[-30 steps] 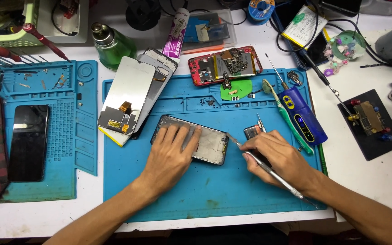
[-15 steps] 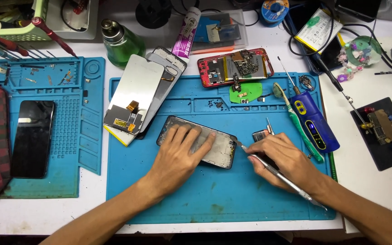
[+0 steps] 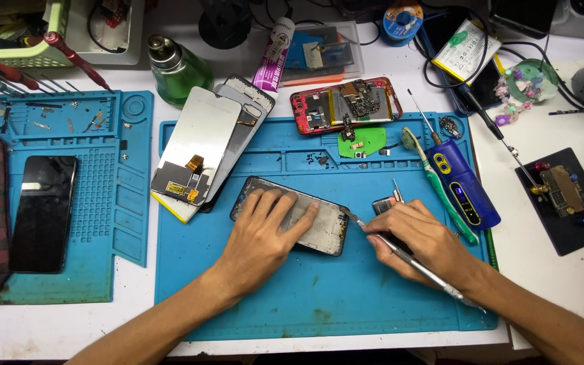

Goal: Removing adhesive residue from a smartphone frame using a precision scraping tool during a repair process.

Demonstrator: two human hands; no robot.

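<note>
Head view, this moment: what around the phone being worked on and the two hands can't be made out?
- Phone frame: its middle is hidden under the left hand.
- Metal tool: its tip at the frame's right edge is too small to tell its shape; the right hand covers part of the shaft.
- Small grey part above the right hand: half hidden by the fingers.
- Both forearms: cut off by the bottom edge.

I'm looking down on a white worktable [image 3: 549,284], and it's crowded. A large blue silicone repair mat [image 3: 319,297] sits in the middle, a second blue mat with moulded trays [image 3: 113,203] lies left. A green glass bottle with a metal cap [image 3: 177,67] stands behind, and a small black square mat [image 3: 569,233] rests right.
</note>
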